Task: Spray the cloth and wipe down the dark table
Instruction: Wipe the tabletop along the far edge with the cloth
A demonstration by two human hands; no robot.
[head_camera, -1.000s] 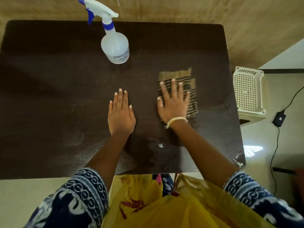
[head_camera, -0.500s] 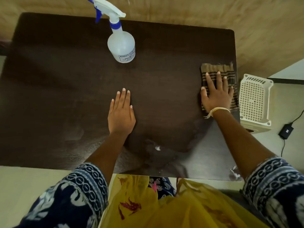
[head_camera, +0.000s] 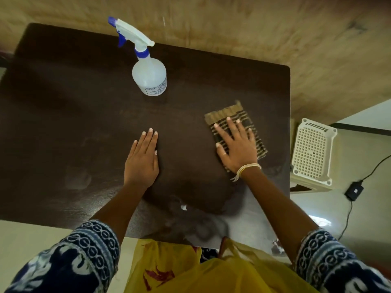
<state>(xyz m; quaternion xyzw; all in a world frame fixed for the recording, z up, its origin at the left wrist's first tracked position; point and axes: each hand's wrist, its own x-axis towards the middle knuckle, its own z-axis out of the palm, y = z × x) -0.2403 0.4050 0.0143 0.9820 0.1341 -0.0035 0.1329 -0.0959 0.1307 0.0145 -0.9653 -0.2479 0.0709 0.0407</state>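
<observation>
A folded brown striped cloth (head_camera: 228, 112) lies flat on the dark table (head_camera: 63, 127), right of centre. My right hand (head_camera: 237, 146) presses on it with straight, spread fingers and covers most of it. Flat on the bare tabletop, my left hand (head_camera: 142, 157) rests near the middle with its fingers together. A translucent spray bottle (head_camera: 149, 75) with a white and blue trigger head stands upright at the back of the table, apart from both hands.
A white perforated plastic stool (head_camera: 312, 151) stands just off the table's right edge. On the floor beside it lie a black adapter (head_camera: 354, 190) and its cable. A wooden wall runs behind the table. A damp smear shows near the front edge.
My right hand has slid the cloth from the table's right edge back leftward toward the middle. The left hand has stayed flat in place.
</observation>
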